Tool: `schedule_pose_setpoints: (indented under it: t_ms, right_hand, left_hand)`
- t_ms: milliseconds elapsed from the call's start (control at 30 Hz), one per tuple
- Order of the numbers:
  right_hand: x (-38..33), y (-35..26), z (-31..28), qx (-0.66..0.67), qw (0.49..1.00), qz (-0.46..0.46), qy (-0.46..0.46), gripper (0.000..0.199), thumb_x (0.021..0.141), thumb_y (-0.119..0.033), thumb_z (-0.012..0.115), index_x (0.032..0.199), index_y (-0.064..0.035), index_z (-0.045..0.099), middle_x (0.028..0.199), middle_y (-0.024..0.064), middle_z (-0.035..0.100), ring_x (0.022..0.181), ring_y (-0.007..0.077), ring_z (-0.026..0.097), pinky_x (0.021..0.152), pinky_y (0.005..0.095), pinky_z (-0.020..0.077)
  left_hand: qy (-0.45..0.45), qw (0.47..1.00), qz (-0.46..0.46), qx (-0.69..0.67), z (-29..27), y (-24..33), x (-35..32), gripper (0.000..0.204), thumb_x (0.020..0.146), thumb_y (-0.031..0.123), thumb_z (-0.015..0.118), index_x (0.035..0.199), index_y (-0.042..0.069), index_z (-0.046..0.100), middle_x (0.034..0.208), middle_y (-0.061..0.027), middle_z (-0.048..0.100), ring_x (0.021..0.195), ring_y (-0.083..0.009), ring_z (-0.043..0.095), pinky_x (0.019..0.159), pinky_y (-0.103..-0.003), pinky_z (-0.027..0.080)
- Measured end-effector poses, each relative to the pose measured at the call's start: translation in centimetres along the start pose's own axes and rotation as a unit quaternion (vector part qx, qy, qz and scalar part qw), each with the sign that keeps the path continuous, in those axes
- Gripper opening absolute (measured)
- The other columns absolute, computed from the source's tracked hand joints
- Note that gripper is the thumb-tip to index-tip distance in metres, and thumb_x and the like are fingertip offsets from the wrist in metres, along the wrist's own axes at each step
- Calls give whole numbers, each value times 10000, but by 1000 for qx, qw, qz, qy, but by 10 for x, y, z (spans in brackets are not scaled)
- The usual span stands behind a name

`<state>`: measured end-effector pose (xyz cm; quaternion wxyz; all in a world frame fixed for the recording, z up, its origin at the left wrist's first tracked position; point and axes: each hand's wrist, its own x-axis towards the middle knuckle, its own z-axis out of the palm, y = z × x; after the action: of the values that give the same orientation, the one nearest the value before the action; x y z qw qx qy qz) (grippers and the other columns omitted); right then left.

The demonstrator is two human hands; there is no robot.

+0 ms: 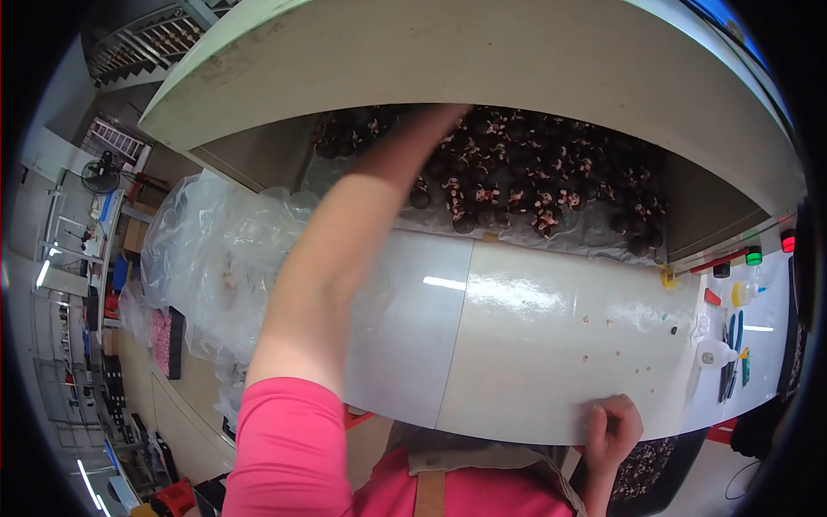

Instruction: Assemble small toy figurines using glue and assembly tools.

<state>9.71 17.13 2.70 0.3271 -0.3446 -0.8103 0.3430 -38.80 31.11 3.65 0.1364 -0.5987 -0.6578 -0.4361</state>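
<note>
Head view: figurines [544,215] flank the left forearm [370,207], hidden fingers' state untellable; right fingers [629,415] curl, thumb [596,422] apart.

Around my middle the surface [517,370] is smooth and glossy, throwing back white streaks, while at twelve o'clock the pale panel [474,69] looks matt, scuffed with rubbed brown marks. The small dark figures [544,215] toward one o'clock look like moulded plastic, lying on a crinkled, faintly shiny sheet [594,247]. At nine I see clear plastic wrap [211,228], wrinkled and glossy; at seven my sleeve [289,439] is matt cloth, as is my apron [482,455] at six.
</note>
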Motion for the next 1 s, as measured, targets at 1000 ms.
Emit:
schedule_pose_setpoints:
  t_ms: [1000]
  right_hand:
    - [-4,3,8,-19,1000,8,-16,89,841,19,554,766,5,507,661,37,496,568,92,446,528,222,354]
  left_hand:
    - [-23,990,-53,130,-72,-45,-33,488,905,368,532,1278,59,474,1279,-132,499,1175,-254,467,969,-398,401]
